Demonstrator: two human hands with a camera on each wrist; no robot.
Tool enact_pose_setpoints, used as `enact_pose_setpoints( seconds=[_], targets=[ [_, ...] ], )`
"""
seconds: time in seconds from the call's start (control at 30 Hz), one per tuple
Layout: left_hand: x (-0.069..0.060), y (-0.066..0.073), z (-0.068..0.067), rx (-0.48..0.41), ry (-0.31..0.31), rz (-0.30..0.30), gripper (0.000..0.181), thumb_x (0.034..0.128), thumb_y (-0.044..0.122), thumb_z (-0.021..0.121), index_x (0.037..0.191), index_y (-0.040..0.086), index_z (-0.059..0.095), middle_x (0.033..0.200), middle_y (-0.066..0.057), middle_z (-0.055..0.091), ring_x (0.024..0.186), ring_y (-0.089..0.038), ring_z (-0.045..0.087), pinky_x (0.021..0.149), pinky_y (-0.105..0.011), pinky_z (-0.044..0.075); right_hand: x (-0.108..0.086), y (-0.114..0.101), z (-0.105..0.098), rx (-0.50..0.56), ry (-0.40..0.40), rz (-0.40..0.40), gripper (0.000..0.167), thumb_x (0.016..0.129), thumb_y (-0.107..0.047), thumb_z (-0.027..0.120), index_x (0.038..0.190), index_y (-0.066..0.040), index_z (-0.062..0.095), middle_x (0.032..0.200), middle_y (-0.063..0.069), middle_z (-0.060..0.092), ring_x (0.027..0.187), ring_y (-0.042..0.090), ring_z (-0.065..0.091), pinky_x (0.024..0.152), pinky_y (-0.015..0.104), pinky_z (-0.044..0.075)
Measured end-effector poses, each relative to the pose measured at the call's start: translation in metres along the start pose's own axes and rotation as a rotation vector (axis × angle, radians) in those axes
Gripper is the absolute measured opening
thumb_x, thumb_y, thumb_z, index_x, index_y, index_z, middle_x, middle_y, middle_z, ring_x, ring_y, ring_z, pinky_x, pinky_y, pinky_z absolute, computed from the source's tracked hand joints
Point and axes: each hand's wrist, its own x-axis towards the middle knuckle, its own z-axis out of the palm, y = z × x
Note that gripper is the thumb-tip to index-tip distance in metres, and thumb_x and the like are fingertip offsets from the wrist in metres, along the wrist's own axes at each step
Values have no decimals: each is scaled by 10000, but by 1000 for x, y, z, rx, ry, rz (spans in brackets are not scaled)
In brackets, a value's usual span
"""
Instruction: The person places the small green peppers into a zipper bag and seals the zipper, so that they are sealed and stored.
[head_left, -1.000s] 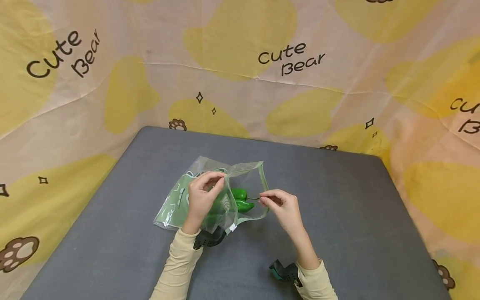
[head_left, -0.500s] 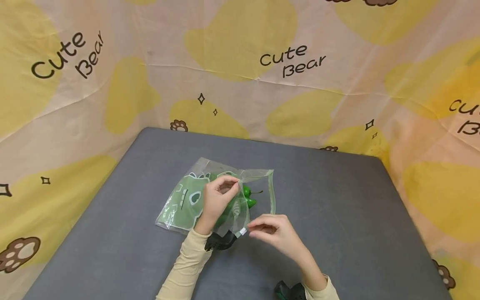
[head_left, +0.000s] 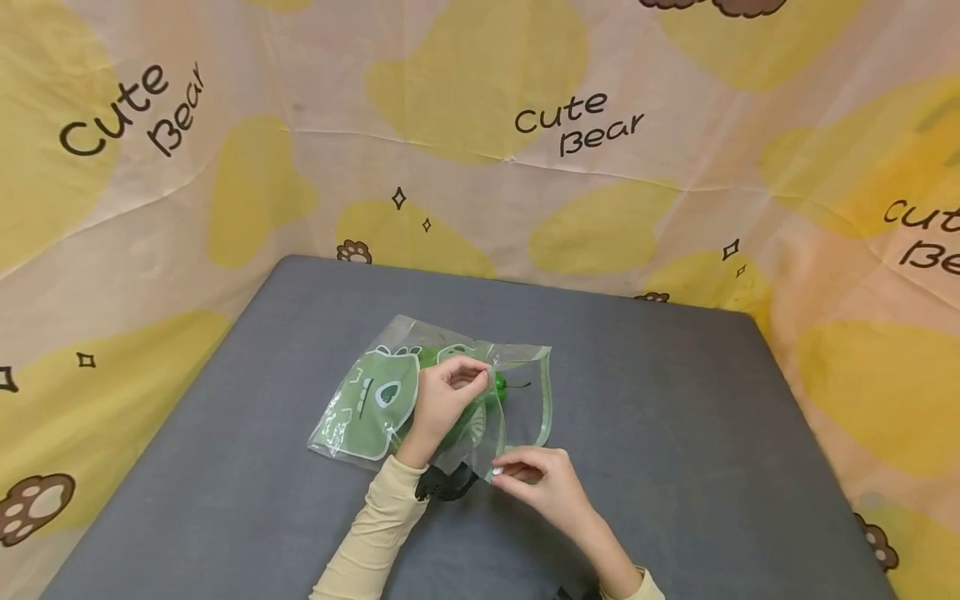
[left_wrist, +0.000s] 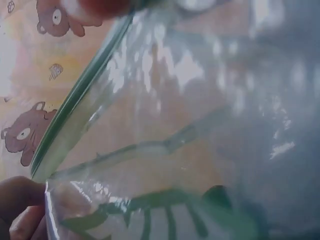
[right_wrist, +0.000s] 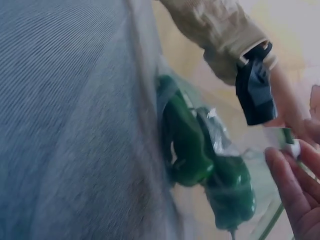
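Observation:
A clear zipper bag with a green cartoon print lies on the table, its mouth facing right and parted. My left hand pinches the upper lip of the mouth between thumb and fingers. At the near corner my right hand pinches the small white slider of the zip. Green peppers lie inside the bag, plain in the right wrist view. From the head, one pepper with a thin stem shows at the mouth. The green zip strip runs slanting across the left wrist view.
Grey cloth covers the table. A yellow and cream printed curtain stands along its back and sides. A black wrist device sits below the left hand, close to the bag's near edge.
My right hand has left the pepper's stem, come down toward me and taken hold of the slider. My left hand has shifted right and slightly nearer, pulling the bag's mouth along.

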Motion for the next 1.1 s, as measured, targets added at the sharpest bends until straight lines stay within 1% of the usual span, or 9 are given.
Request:
enact_pose_setpoints(
  seconds=[0.17, 0.3, 0.33, 0.43, 0.57, 0.73, 0.87, 0.97, 1.1],
  targets=[
    [-2, -1, 5, 22, -53, -28, 61, 774, -83, 638, 829, -105, 653, 770, -178, 649, 692, -259, 636, 646, -268, 535, -8, 6, -8, 12, 25, 15, 101, 719, 138, 656, 791, 67, 645, 706, 129, 639, 564, 205, 615, 479, 269, 526],
    [-4, -6, 11, 31, -78, -34, 64, 771, -72, 649, 827, -101, 658, 775, -174, 653, 701, -259, 639, 645, -249, 532, -16, 9, -15, 15, 10, 74, 75, 745, 114, 647, 794, 58, 645, 691, 126, 634, 540, 257, 602, 470, 271, 520],
    [-4, -8, 13, 36, -81, -23, 62, 764, -81, 650, 821, -105, 657, 770, -180, 651, 696, -265, 639, 640, -249, 532, -19, 10, -17, 13, 10, 93, 71, 749, 108, 646, 798, 57, 645, 693, 126, 634, 541, 274, 600, 473, 276, 522],
    [-6, -22, 19, 57, -80, 28, 58, 753, -77, 664, 810, -83, 667, 759, -166, 655, 678, -267, 641, 619, -256, 536, -25, 12, -22, 13, 13, 152, 70, 757, 98, 643, 819, 64, 644, 709, 132, 639, 555, 288, 605, 487, 292, 528],
    [-8, -44, 29, 102, -88, 83, 53, 752, -43, 682, 801, -21, 689, 749, -104, 666, 661, -204, 645, 595, -234, 533, -33, 14, -28, 22, 9, 217, 76, 772, 78, 637, 848, 80, 641, 725, 144, 643, 578, 293, 613, 505, 301, 534],
    [-8, -55, 40, 161, -122, 108, 39, 766, -10, 681, 798, 10, 692, 751, -60, 670, 668, -122, 635, 603, -184, 518, -42, 19, -32, 61, -9, 252, 88, 791, 63, 627, 872, 95, 625, 712, 160, 635, 589, 341, 600, 504, 348, 532],
    [-8, -62, 48, 220, -148, 127, 26, 768, 17, 686, 792, 8, 684, 742, -39, 667, 650, -94, 615, 598, -166, 504, -48, 22, -33, 83, -13, 279, 109, 785, 57, 636, 885, 95, 619, 720, 162, 636, 609, 284, 618, 505, 373, 530],
    [-7, -67, 53, 271, -197, 157, 32, 788, 38, 671, 791, 8, 680, 750, -33, 665, 656, -96, 607, 614, -157, 495, -51, 24, -32, 37, -9, 280, 111, 778, 52, 646, 882, 79, 621, 719, 141, 638, 613, 221, 625, 498, 336, 532],
    [-7, -74, 58, 365, -262, 214, 32, 801, 30, 649, 787, 19, 676, 760, -49, 661, 693, -119, 611, 657, -162, 492, -54, 24, -30, -52, -15, 264, 107, 776, 57, 644, 879, 63, 618, 726, 121, 638, 617, 198, 625, 499, 288, 530]
  ],
)
